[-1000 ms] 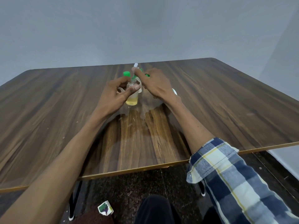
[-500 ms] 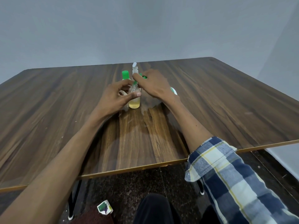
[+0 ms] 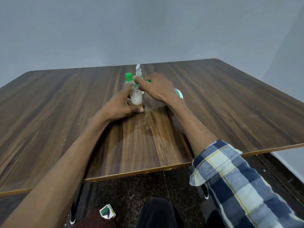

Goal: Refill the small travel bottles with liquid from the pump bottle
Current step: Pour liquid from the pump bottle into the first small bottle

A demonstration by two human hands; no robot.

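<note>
Item 1: small travel bottle (image 3: 136,99), clear, uncapped, standing upright on the wooden table (image 3: 230,102) near its middle, toward the far edge. Contents: a thin layer of yellowish liquid at the bottom with white foam above it, so filling appears partly done. Long axis vertical, open neck pointing up.

Item 2: left hand (image 3: 120,106), resting on the table, thumb and fingers curled round the lower body of item 1, steadying it.

Item 3: right hand (image 3: 158,89), above and to the right of item 1, fingers bent, pinching a small green part (image 3: 136,84) directly over the bottle's neck. Whether this is a cap, a funnel or a nozzle cannot be told.

Item 4: pump bottle (image 3: 138,71), white head upright, just behind item 1 on the far side; its body is mostly hidden by the hands.

Item 5: second travel bottle (image 3: 128,81), green cap on, upright, just behind and left of item 1.

Item 6: green-and-white object (image 3: 179,93), partly hidden behind the right wrist; identity unclear.

Governing relation: the bottle's neck lies straight below the right fingertips, and the left hand is nearer the body. The next action probably depends on keeping the green part aligned with that vertical axis while the left hand prevents tipping.
</note>
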